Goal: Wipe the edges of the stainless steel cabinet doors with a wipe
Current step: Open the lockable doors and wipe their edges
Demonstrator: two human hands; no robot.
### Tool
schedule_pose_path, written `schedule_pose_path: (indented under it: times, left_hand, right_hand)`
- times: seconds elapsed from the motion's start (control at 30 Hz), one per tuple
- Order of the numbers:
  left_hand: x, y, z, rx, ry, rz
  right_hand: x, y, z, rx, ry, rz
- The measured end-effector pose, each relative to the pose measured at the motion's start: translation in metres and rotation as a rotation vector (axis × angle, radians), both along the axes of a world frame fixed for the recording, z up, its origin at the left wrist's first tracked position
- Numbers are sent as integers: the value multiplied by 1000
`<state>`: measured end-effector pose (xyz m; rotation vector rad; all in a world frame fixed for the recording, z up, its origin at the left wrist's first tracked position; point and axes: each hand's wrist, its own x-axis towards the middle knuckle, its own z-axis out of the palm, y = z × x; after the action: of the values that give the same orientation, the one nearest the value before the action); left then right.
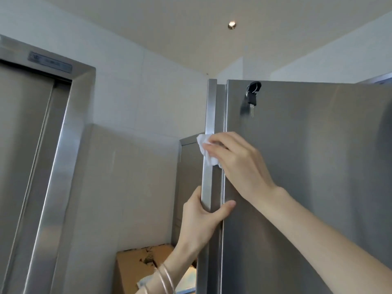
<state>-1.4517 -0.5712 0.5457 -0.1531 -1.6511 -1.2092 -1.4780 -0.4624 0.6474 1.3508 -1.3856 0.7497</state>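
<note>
So, lift door (25, 145): far left, brushed steel in a wide steel frame, closed.
Placard (49, 62): small plate on the frame header above the lift door, text too blurred to read.
Wall (131, 92): pale tiles above, beige panels below, between the lift frame and the cabinets.
Cardboard box (135, 264): low in the corner by the wall, top flaps torn, some paper beside it.
Bangles (165, 281): thin clear rings on the left wrist, bottom of view.
Second cabinet (188, 166): steel unit behind the door edge, mostly hidden.
Left hand (201, 217): clamped on the door edge below the wipe, fingers wrapped behind it, thumb lying across the front onto the cabinet door face.
Door edge (209, 115): narrow vertical steel strip, runs from the cabinet top out the bottom of the view, just left of the broad door face.
Wipe (206, 151): white, crumpled, pressed against the door edge about mid-height, above the left hand and apart from it.
Right hand (237, 158): comes in from lower right, fingers and thumb pinched on the wipe and holding it to the door edge.
Ceiling light (232, 25): small recessed spot, lit.
Keys (252, 94): black-headed key in the lock near the door's top left corner, a second key hanging from its ring.
Cabinet door (307, 166): broad brushed stainless face, fills the right side.
</note>
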Motion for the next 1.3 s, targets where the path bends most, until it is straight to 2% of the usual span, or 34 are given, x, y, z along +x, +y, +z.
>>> schedule_pose_path:
  times: [0.13,0.2,0.37,0.47,0.53,0.6,0.7,0.77,0.87,0.93,1.1,1.3]
  left_hand:
    - [5,3,-2,13,-16,-3]
    - [6,5,0,8,-7,-6]
    - [10,8,2,0,9,22]
    - [10,8,1,6,5,12]
    - [10,8,0,1,3,-2]
    - [9,7,-2,-6,18,-19]
    - [10,7,-1,6,44,-28]
    - [9,6,-1,5,40,-15]
    - [8,5,-3,-6,46,-14]
    - [8,5,-5,-13,61,-24]
    - [8,5,-5,-16,75,-3]
    - [12,7,-7,-47,90,7]
  right_hand:
    - [14,-7,66,-79,72,-262]
    - [17,-10,71,-98,99,-337]
    - [19,0,12,-149,277,-214]
    - [23,-2,52,-57,210,-336]
    - [25,-11,91,-77,169,-472]
    - [27,-19,112,-112,122,-470]
    - [21,-17,91,-174,37,-280]
    - [16,-13,64,-164,82,-249]
    - [10,-8,61,-107,136,-430]
    - [14,-7,79,-158,174,-538]
    - [28,-8,117,-193,105,-593]
    - [26,-9,87,-118,145,-668]
